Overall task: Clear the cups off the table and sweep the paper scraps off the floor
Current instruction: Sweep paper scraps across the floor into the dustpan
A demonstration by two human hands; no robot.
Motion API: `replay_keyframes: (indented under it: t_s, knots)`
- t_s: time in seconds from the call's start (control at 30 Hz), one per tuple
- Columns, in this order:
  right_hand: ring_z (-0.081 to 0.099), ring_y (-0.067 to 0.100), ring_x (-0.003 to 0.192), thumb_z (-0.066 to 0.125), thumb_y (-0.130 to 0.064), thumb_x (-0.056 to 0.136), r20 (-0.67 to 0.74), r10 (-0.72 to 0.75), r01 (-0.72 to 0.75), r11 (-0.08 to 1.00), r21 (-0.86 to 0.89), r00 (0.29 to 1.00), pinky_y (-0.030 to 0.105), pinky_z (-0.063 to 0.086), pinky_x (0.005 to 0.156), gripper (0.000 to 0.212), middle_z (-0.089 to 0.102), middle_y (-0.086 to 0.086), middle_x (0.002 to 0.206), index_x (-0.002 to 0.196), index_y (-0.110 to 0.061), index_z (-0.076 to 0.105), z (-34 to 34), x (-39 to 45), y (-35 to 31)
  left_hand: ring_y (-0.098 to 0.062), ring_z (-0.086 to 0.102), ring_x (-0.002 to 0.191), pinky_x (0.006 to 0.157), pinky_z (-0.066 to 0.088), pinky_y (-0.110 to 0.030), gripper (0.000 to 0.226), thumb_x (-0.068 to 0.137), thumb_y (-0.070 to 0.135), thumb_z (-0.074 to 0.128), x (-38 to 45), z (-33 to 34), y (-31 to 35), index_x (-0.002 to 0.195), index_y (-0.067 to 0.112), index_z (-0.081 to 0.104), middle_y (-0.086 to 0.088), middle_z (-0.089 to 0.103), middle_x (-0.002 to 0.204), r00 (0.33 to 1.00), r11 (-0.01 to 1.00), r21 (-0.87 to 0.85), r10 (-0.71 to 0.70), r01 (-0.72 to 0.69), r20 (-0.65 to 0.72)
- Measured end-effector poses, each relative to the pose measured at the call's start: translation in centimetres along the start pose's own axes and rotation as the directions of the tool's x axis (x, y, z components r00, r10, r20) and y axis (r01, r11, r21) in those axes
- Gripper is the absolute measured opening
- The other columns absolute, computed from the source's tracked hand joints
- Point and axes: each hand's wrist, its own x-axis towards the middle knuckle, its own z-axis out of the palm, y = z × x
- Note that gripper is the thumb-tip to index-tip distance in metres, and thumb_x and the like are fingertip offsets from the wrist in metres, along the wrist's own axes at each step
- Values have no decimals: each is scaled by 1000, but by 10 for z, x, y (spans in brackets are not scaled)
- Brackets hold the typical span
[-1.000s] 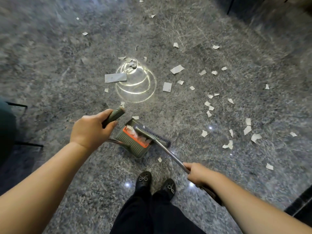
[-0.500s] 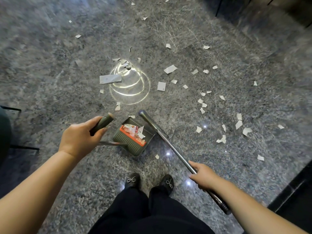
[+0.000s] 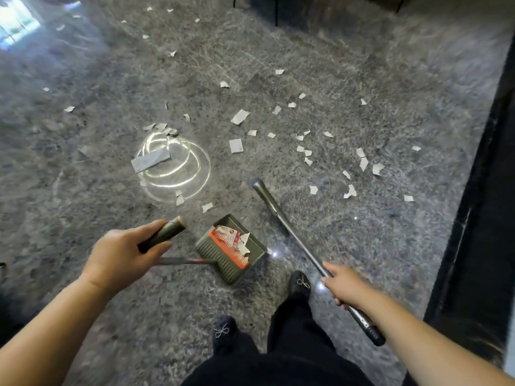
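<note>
My left hand (image 3: 122, 254) grips the dark handle (image 3: 164, 234) of a grey-green dustpan (image 3: 231, 247) that rests on the floor and holds several paper scraps behind its orange comb. My right hand (image 3: 344, 285) grips the metal pole of a broom (image 3: 289, 232); its head end (image 3: 257, 185) points away from me, lifted beside the pan, bristles hidden. White paper scraps (image 3: 306, 153) lie scattered over the grey stone floor ahead, with a long grey strip (image 3: 150, 160) at the left. No cups or table are in view.
My two black shoes (image 3: 299, 282) stand just behind the dustpan. A bright ring-shaped light reflection (image 3: 178, 168) shines on the polished floor. A black border strip (image 3: 479, 190) runs along the right edge, and dark furniture legs (image 3: 276, 9) stand at the top.
The broom head has left the dustpan mouth and swung up and to the right. Scraps now lie inside the pan. My view has shifted, and one foot has stepped forward.
</note>
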Motion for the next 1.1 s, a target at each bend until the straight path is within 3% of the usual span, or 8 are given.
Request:
replay_keyframes:
  t_s: [0.13,0.23,0.37,0.5,0.63,0.8,0.97,1.1]
  knots:
    - [45,16,46,45,-14,100,10,96,-96,990,106,995,21,37,36,55,49,7,64,151,-20,25,40,-10,13,-20,65,69,62,42,-27,41,79,38,76,-4,-1,-14,120,34,67,5,71,77,988,991,53,113,-119,109]
    - [44,15,46,42,-13,100,33,145,-148,978,147,989,21,36,36,53,47,8,63,151,-18,26,67,-12,20,-23,69,69,61,49,-29,52,75,60,54,-11,9,-27,116,31,69,4,74,78,963,958,108,256,-264,85]
    - [41,12,42,40,-10,100,94,178,-195,957,215,980,18,34,33,46,43,7,62,146,-15,37,90,-6,21,-19,69,63,53,53,-29,46,75,58,44,-22,25,-22,111,36,65,10,73,77,904,896,123,418,-426,86]
    - [37,11,42,38,-9,100,135,163,-192,951,241,977,18,34,35,38,42,7,62,138,-17,40,110,-3,11,-21,68,61,52,53,-29,43,77,59,44,-23,33,-21,112,39,60,11,72,75,900,893,114,428,-435,78]
    - [39,11,47,40,-11,101,180,148,-191,948,255,973,19,36,35,54,45,7,67,151,-18,22,135,-17,3,-21,66,54,49,52,-28,52,76,60,45,-23,33,-17,110,30,70,7,72,69,904,895,125,425,-429,54]
    - [44,10,53,44,-15,100,258,82,-145,961,236,963,21,41,45,57,50,4,72,152,-21,22,148,-45,1,-21,63,54,51,52,-28,61,76,67,38,-27,34,-18,118,34,67,6,69,66,924,919,113,367,-378,107]
    - [46,10,49,46,-14,98,216,62,-109,972,209,974,21,39,42,59,52,1,68,151,-26,25,144,-68,2,-20,62,53,51,51,-28,59,75,65,38,-30,31,-16,117,36,66,7,67,63,928,921,131,354,-367,115]
    - [45,11,48,45,-12,98,148,69,-103,966,236,987,22,38,40,58,53,1,69,151,-24,24,140,-79,1,-22,65,60,56,54,-32,43,83,55,55,-32,26,-11,119,33,65,5,71,71,930,926,132,335,-355,154]
